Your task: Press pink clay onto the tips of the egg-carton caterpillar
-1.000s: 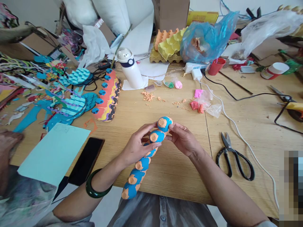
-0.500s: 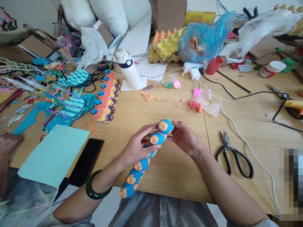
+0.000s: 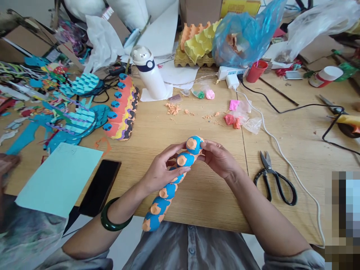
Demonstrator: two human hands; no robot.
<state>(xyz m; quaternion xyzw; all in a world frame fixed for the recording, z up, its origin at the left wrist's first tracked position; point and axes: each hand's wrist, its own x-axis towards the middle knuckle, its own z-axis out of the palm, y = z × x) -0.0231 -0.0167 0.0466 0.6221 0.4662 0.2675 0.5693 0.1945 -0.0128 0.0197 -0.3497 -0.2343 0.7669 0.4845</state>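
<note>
Left hand (image 3: 161, 170) curled round the upper part of the blue-and-orange bumpy strip (image 3: 168, 191), likely bearing its weight; right hand (image 3: 221, 159) pinches the far end, probably steadying it. Strip slants across the desk (image 3: 213, 198)'s near edge.

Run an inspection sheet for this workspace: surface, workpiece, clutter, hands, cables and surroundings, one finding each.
Surface: wooden table, orange crumbs scattered on it.
Workpiece: bumpy blue-and-orange strip, lower end past the near table edge in view.
Clutter: phone and mint sheet at left; scissors at right, blades parted.
Hands: left hand grips the strip; right hand holds its upper end.
Cables: white cable runs down the right; black cable crosses toward the right edge.
Surroundings: egg cartons and blue bag at back; another person's hand at left.
</note>
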